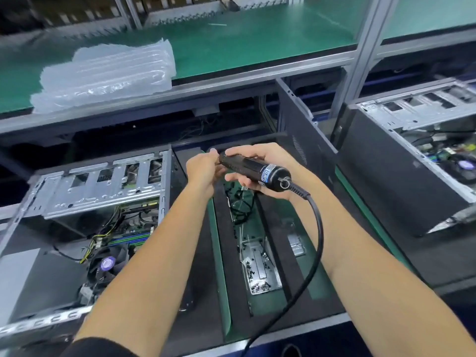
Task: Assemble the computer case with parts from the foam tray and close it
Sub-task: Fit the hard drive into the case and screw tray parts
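Right hand (253,167) grips electric screwdriver (253,170) mid-scene above foam tray (231,253). Left hand (204,171) pinches its tip end. Open computer case (85,220) lies left; screws in tray compartment.

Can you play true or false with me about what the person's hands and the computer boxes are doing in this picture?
1. The right hand holds a black electric screwdriver. True.
2. The left hand rests inside the open computer case. False: it is up at the screwdriver's front end, above the foam tray.
3. The case on the left has its side closed. False: it is open, and its fan and wires show.
4. A cable runs from the back of the screwdriver. True.
5. Small screws lie in a metal dish in the tray. True.
6. The clear plastic bags lie in the tray. False: they are on the green shelf above.
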Demonstrator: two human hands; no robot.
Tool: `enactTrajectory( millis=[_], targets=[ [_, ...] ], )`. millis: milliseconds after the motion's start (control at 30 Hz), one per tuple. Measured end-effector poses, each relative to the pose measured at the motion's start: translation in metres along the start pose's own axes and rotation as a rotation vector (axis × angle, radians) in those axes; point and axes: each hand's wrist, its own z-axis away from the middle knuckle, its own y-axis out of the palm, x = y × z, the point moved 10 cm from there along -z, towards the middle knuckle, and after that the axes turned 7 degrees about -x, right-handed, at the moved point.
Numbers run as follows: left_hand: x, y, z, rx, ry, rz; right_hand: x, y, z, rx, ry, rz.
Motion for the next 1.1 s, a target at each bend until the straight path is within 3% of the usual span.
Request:
enactTrajectory(
  millis=[133,233,333,433,567,633,800,1000,1100],
  targets=[
    [-0.053,-0.033,-0.012,0.098,0.08,0.12,0.01,0.061,0.006,0.165,0.031,-0.107],
    [-0.091,-0.074,-0.027,0.107,0.095,0.272,0.018,0.11,0.001,0.262,-0.013,-0.291],
    [-0.12,-0.118,-0.042,0.082,0.132,0.256,0.018,0.158,-0.011,0.319,-0.117,-0.348],
    [-0.124,-0.155,-0.056,0.057,0.128,0.238,0.019,0.191,-0.035,0.181,-0.358,-0.091],
    [-0.105,-0.187,-0.068,0.034,0.067,0.263,0.029,0.189,-0.059,-0.432,-0.61,0.347],
    [-0.093,-0.194,-0.07,0.033,0.038,0.253,0.03,0.187,-0.068,-0.568,-0.632,0.382],
    [-0.077,-0.196,-0.066,0.16,0.104,0.109,0.017,0.199,-0.106,-0.405,-0.52,0.132],
    [-0.077,-0.216,-0.066,0.238,0.23,-0.171,0.024,0.196,-0.121,-0.355,-0.613,-0.115],
    [-0.069,-0.213,-0.064,0.313,0.215,-0.227,0.03,0.2,-0.125,-0.356,-0.698,-0.08]
  ],
)
